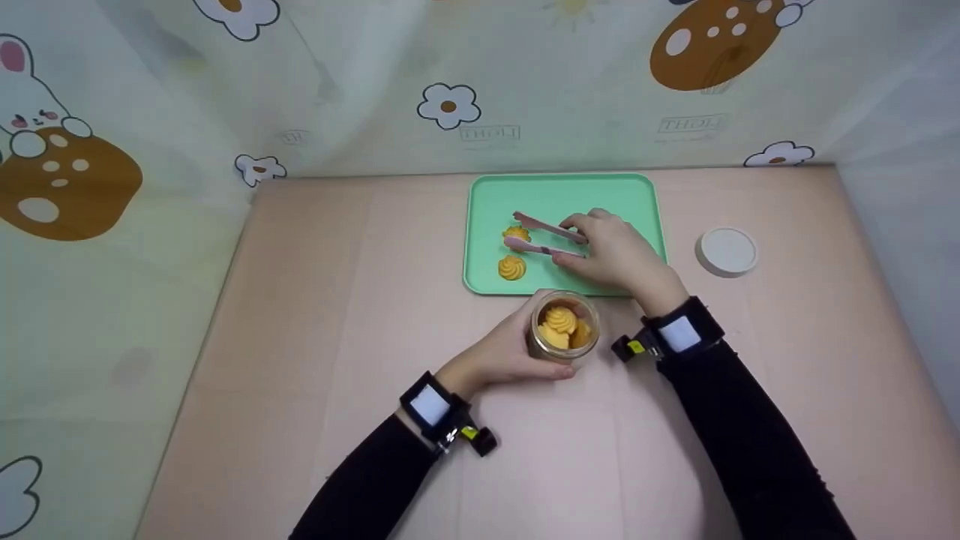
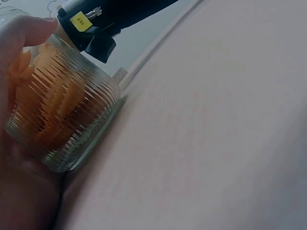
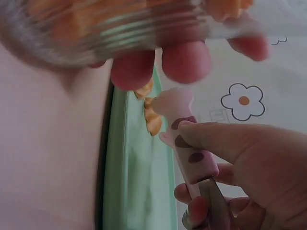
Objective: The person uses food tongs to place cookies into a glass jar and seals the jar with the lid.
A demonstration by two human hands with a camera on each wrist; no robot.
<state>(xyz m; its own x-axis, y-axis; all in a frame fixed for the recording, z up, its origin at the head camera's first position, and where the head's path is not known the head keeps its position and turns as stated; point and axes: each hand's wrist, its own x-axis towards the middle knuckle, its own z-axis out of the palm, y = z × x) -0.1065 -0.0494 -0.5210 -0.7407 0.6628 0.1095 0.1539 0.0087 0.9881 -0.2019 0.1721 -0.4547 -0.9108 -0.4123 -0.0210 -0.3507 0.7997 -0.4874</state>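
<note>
My left hand grips a ribbed glass jar round its side. Swirled yellow cookies fill part of the jar, whose mouth is uncovered. In my right hand are pink tongs with dark spots, pinched between thumb and fingers. The tongs' two arms are spread over a green tray, their tips on either side of one swirled cookie. A second cookie lies on the tray just nearer to me. The jar stands at the tray's near edge in the head view.
A round white lid lies on the table to the right of the tray. Behind the table hangs a pale cloth printed with flowers and rabbits, which also runs along the left side.
</note>
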